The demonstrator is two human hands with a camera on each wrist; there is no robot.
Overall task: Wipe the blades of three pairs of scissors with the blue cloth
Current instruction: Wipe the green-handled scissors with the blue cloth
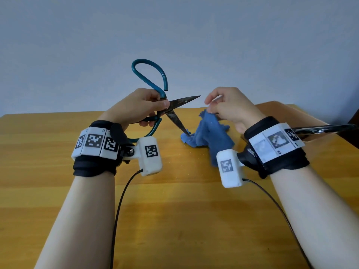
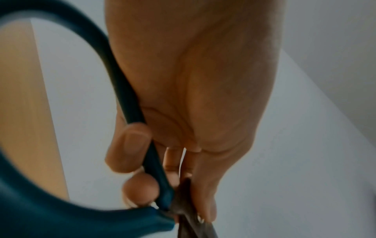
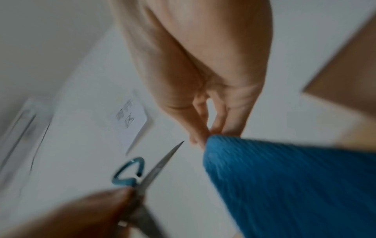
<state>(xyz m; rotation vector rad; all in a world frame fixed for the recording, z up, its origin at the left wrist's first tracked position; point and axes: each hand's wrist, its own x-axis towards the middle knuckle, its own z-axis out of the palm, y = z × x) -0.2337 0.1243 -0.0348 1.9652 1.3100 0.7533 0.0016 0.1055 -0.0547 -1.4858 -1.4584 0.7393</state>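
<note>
Large scissors with looped teal handles and dark, rusty blades are held above the wooden table. My left hand grips them at the pivot, the blades spread apart. One blade points right; the other slants down, its tip at the blue cloth. My right hand pinches the cloth's top edge and lifts it, while its lower part lies bunched on the table. The left wrist view shows fingers curled round the teal handle. In the right wrist view, fingertips pinch the cloth beside a blade.
A second pair of scissors with shiny blades lies at the table's right side, partly hidden behind my right wristband. Cables trail from both wrist cameras over the near table. A plain wall stands behind the far edge.
</note>
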